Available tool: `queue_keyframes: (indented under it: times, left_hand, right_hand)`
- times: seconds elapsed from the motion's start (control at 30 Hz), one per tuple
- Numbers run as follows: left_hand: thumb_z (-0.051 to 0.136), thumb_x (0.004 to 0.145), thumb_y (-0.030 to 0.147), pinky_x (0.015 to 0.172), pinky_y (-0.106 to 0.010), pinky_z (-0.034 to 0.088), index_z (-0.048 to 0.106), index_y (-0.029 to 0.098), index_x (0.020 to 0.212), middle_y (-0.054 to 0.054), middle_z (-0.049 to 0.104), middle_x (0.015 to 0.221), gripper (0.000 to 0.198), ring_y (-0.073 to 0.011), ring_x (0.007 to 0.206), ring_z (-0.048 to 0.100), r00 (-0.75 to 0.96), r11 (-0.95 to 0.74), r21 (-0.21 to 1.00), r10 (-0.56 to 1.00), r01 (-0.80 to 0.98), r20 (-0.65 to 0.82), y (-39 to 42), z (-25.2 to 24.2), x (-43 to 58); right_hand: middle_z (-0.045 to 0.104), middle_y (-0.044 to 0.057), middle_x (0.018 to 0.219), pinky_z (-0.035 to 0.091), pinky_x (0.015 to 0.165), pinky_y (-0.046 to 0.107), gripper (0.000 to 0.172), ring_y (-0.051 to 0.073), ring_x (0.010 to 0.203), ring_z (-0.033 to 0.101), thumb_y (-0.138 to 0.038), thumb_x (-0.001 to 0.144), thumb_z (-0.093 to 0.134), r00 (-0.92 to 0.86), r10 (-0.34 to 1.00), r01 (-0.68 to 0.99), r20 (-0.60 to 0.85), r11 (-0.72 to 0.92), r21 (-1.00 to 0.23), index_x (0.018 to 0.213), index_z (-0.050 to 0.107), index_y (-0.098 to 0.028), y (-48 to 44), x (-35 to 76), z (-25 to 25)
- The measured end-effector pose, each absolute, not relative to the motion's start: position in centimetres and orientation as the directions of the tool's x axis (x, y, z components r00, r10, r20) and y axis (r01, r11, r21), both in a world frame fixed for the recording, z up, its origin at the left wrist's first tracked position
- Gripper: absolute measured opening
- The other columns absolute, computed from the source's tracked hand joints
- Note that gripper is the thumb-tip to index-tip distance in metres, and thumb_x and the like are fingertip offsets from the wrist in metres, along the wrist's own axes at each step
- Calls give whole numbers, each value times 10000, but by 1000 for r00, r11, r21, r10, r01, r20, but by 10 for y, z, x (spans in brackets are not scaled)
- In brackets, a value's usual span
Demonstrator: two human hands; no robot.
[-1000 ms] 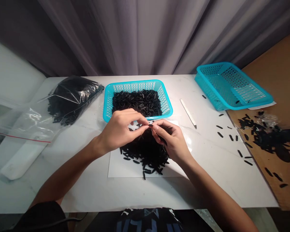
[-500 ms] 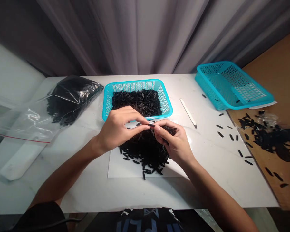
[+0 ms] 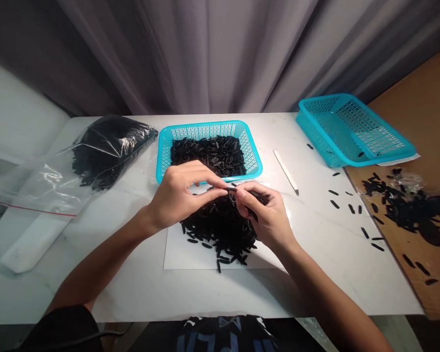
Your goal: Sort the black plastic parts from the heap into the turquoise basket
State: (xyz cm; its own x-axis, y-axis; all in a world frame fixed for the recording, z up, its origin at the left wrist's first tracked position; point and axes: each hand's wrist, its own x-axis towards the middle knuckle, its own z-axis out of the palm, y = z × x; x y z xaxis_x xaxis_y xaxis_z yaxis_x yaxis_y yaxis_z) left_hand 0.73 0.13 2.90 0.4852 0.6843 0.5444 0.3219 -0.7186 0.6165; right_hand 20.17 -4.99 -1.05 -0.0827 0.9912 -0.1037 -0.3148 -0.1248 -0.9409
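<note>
Left hand: The left hand is curving just above the near rim of a turquoise plastic basket. Its grip is almost closed, and the thumb and fingertips are pinching one end of a small black piece.

Right hand: The right hand is meeting the same piece from the other side. Its grip is also nearly shut, and some more black pieces are lying against its fingers.

Pile: A heap of black pieces is lying on a white paper sheet, directly under both hands. More pieces are filling the basket.

Right side: A white spatula is lying on the worktop, and a second turquoise basket is sitting tilted beyond it. Loose pieces are scattering over the worktop and a brown cardboard sheet.

Left side: A clear plastic bag of black pieces is resting beside a zip bag.
</note>
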Motion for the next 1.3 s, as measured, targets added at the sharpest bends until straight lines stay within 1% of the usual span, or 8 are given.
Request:
queue_keyframes:
  times: [0.6,0.7,0.77,0.87,0.97,1.1,1.2,1.3]
  left_hand:
    - [788,836,221,717,-286,563,772,200,871,-19,790,823,43,-158,755,704,525,-738,598,659,313,538,1,29,7]
    - [759,861,227,688,-292,542,762,199,813,-14,784,797,56,-158,715,691,408,-697,544,716,467,566,9,22,4]
    - [736,875,216,709,-318,531,768,205,897,-29,786,862,40,-179,761,690,254,-610,469,742,639,620,17,18,-1]
    - [741,858,204,714,-325,521,705,208,1183,-65,763,1042,327,-210,894,681,169,-520,460,774,720,610,25,16,-6]
    - [746,859,224,709,-291,520,711,191,1126,-49,752,994,271,-179,876,674,397,-628,554,777,547,488,17,21,-3]
    - [699,906,224,784,-295,512,720,205,1044,-19,759,998,140,-162,872,650,746,-742,574,589,346,311,-2,25,9]
    - [696,907,199,788,-289,498,689,227,1150,0,751,1002,245,-164,886,632,762,-703,590,611,397,215,-6,22,13]
    - [720,887,210,774,-291,485,705,228,1094,7,738,938,209,-171,865,620,755,-686,576,634,445,171,-4,19,12]
  right_hand:
    - [500,-24,626,249,494,264,216,101,544,384,-372,880,735,-87,990,-297,-112,-133,-946,768,720,-188,-50,202,-9]
    - [520,-13,669,224,486,262,227,92,537,403,-395,897,708,-104,984,-299,-146,-171,-939,833,756,-182,-49,202,-9]
    - [534,0,696,196,469,262,312,88,520,410,-459,917,656,-143,969,-321,-199,-236,-917,881,774,-172,-48,201,-7]
    - [544,15,696,174,450,260,491,94,495,406,-586,935,547,-255,920,-382,-298,-379,-843,978,778,-155,-47,198,-4]
    - [558,22,682,175,449,254,582,98,480,392,-657,939,472,-356,869,-417,-344,-477,-773,1055,749,-159,-47,196,-5]
    - [536,3,662,186,467,245,594,98,484,386,-691,957,393,-426,852,-407,-306,-482,-776,1047,696,-188,-49,194,-11]
    - [541,3,682,225,488,242,585,107,519,414,-692,975,339,-427,858,-322,-285,-439,-839,985,653,-198,-52,194,-13]
    - [547,8,710,259,494,237,578,119,559,432,-697,976,330,-434,858,-225,-275,-399,-889,970,629,-203,-53,194,-12]
